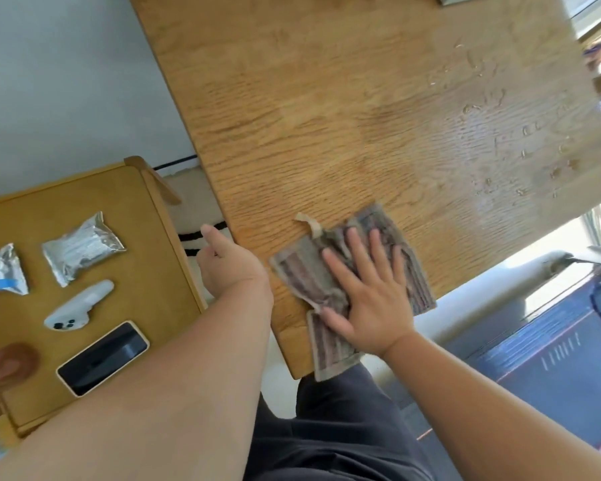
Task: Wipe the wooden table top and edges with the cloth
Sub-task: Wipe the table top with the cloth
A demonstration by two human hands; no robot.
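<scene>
In the head view the right hand lies flat, fingers straight and spread, pressing the cloth onto the near corner of the wooden table. The left hand sits at the table's left edge with its thumb sticking out. Its fingers are hidden, so it cannot be told whether it grips the edge or only leans there.

One end of the cloth hangs over the near edge, so a hard stroke away from the corner could probably drag it off the table. It is also bunched under the palm, which may leave streaks. Beads of water stand on the far right of the top and could be missed, or flicked toward the phone on the lower table at left.

The top is oak-like, with coarse open grain and a squared edge. The cloth is thin, striped brown-grey and crumpled, with a small loop. Two crinkled foil packets lie near the phone.
</scene>
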